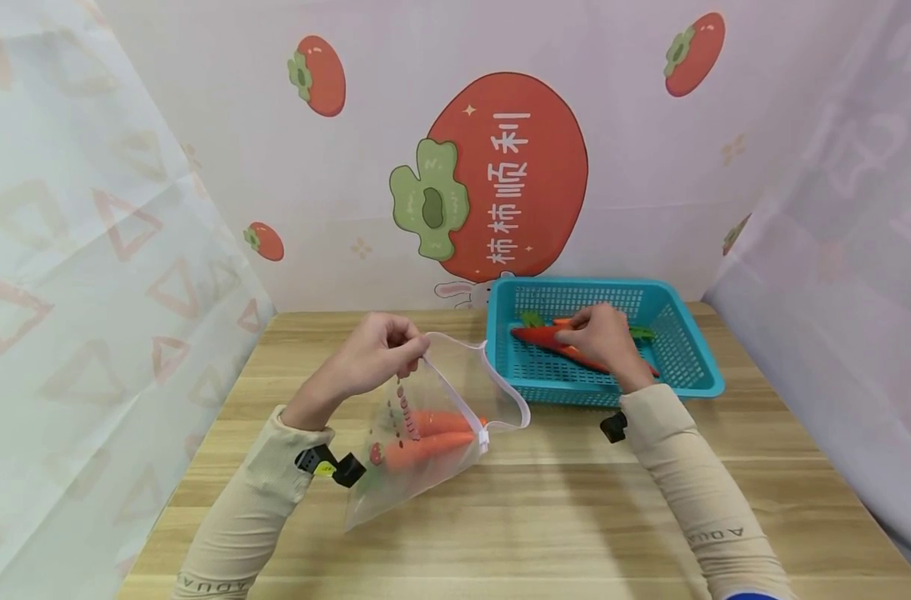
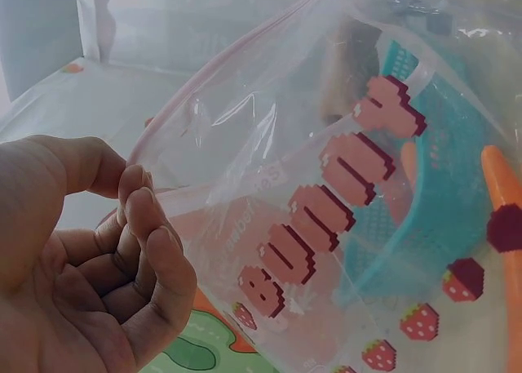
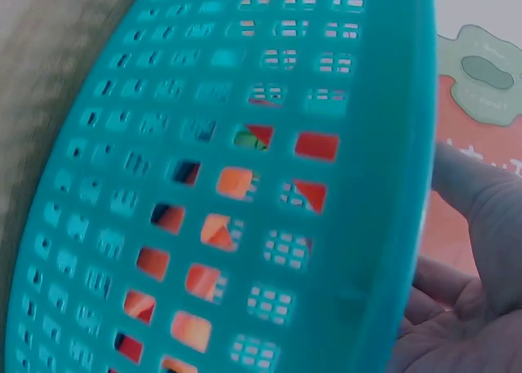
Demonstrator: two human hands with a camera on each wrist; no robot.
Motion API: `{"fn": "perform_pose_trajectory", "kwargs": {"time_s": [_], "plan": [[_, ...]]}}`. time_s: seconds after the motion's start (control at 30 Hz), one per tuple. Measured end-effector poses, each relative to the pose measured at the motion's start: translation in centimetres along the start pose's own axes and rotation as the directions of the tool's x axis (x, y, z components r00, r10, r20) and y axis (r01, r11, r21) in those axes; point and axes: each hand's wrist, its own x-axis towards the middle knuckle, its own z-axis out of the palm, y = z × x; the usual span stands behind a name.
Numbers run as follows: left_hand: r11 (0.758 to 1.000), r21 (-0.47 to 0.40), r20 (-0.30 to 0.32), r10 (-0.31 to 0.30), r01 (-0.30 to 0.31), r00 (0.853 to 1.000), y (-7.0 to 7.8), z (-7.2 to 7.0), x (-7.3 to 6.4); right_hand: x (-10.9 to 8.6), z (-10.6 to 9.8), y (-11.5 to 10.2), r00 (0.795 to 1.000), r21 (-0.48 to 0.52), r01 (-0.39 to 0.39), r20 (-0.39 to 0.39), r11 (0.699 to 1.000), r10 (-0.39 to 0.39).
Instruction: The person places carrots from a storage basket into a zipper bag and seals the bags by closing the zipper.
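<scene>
My left hand point(image 1: 380, 354) pinches the rim of a clear zip bag point(image 1: 413, 492), and the bag's mouth gapes toward the right. Orange carrots point(image 1: 432, 448) lie inside it. Pink "BUNNY" lettering point(image 2: 326, 202) runs across the bag in the left wrist view. Over the blue-green basket point(image 1: 511, 350), my right hand point(image 1: 601, 337) reaches down with thumb and fingers pinching a long red pepper point(image 1: 530, 335). The basket's wall hides the fingertips in the right wrist view, where the palm point(image 3: 457, 324) shows beyond the rim.
More orange-red vegetables point(image 1: 590, 360) and green leafy tops point(image 1: 643, 333) lie in the basket under the right hand. The wooden table point(image 1: 545, 525) ends at a printed cloth point(image 1: 635, 183) behind. The bag's mouth sits close to the basket's left side.
</scene>
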Motion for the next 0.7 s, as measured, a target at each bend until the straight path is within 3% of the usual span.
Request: {"fn": "perform_pose_trajectory", "kwargs": {"time_s": [0.7], "plan": [[1.0,0.006,0.003,-0.004,0.004,1.0,-0.1,0.1,0.1,-2.9,-5.0,1.1,0.996,0.014,0.073,0.045,0.997,-0.074]]}}
